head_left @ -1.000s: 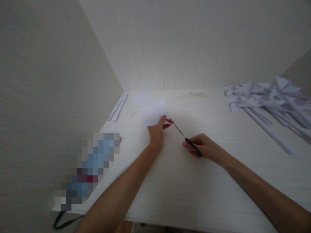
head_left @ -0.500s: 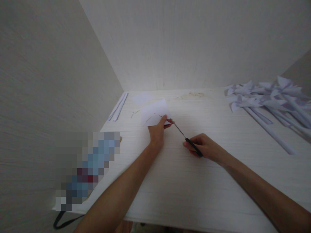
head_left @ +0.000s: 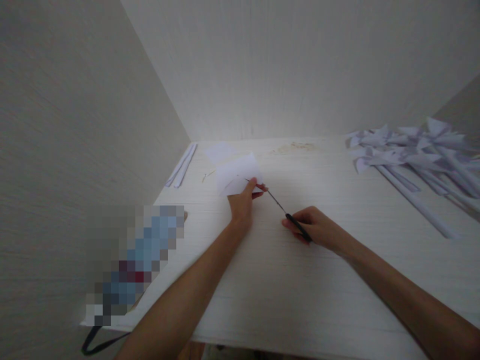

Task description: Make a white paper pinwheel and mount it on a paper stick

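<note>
A white sheet of paper point(head_left: 237, 171) with slits cut in it is pinched between the thumb and fingers of my left hand point(head_left: 245, 197). My right hand point(head_left: 309, 226) is closed round the black handles of a pair of scissors point(head_left: 299, 228). The thin metal blades point up and left and reach the paper's right corner, close to my left fingertips. Whether the blades are apart there is too small to tell. Behind the held sheet, another white sheet point(head_left: 220, 151) lies flat on the table.
Paper pinwheels on rolled paper sticks point(head_left: 412, 155) are heaped at the right. Rolled paper sticks point(head_left: 185, 167) lie at the far left, near small thin bits point(head_left: 207, 176). A blurred-out blue object point(head_left: 153, 250) with a dark strap is at the left edge. Walls enclose the white table point(head_left: 277, 290).
Almost nothing differs. The paper and my left hand have shifted very slightly left; the scissors stay at the paper's corner in my right hand.
</note>
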The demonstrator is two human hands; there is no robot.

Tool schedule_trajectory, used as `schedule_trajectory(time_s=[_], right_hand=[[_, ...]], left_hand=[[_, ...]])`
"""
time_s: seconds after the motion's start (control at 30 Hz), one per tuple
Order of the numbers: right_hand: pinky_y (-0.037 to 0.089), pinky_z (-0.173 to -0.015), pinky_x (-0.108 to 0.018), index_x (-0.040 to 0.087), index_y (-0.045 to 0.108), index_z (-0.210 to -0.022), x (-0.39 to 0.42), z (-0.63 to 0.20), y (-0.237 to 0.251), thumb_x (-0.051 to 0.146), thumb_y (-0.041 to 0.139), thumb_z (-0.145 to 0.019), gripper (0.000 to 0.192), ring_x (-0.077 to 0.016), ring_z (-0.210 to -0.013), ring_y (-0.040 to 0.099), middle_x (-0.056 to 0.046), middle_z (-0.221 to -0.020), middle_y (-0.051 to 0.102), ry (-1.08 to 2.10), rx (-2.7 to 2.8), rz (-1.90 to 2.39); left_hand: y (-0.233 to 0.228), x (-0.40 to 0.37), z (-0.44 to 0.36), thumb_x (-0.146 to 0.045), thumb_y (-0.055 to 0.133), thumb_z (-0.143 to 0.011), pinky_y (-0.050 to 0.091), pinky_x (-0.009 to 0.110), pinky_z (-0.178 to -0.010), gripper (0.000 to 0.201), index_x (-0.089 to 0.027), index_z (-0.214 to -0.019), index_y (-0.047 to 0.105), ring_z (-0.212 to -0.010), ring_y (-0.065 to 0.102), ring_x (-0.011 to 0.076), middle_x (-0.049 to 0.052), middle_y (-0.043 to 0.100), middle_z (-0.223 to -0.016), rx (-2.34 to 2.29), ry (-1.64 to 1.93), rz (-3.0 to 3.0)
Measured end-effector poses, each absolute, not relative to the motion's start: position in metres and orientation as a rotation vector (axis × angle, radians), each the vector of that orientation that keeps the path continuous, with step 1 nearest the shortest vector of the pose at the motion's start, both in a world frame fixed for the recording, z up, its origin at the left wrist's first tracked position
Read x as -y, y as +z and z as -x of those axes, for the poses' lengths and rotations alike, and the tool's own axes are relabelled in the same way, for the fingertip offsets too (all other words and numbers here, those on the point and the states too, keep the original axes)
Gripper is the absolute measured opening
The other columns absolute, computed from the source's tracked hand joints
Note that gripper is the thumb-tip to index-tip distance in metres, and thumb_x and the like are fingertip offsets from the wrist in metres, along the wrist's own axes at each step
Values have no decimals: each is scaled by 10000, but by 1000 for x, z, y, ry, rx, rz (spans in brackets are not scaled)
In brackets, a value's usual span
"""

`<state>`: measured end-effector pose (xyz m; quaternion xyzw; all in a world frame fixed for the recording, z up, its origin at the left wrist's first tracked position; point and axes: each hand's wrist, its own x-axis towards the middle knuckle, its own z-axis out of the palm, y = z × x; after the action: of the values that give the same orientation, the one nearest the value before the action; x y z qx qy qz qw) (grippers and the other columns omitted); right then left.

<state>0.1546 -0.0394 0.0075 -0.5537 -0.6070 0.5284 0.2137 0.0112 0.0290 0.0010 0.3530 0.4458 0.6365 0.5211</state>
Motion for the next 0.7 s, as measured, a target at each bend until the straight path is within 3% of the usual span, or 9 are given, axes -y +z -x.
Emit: schedule_trajectory(time_s=[0.7], right_hand=[[223,-392,-231,175,401,-443,40,-155,10,526,511,-695,446,-68,-373,318,35,-399,387,1477,1694,1517]], left_hand=[[1,-29,-10,-290,597,-639,473,230,-495,152,-146,-672,559,-522,596,119,6,628,-626,-1120,1520,-909]])
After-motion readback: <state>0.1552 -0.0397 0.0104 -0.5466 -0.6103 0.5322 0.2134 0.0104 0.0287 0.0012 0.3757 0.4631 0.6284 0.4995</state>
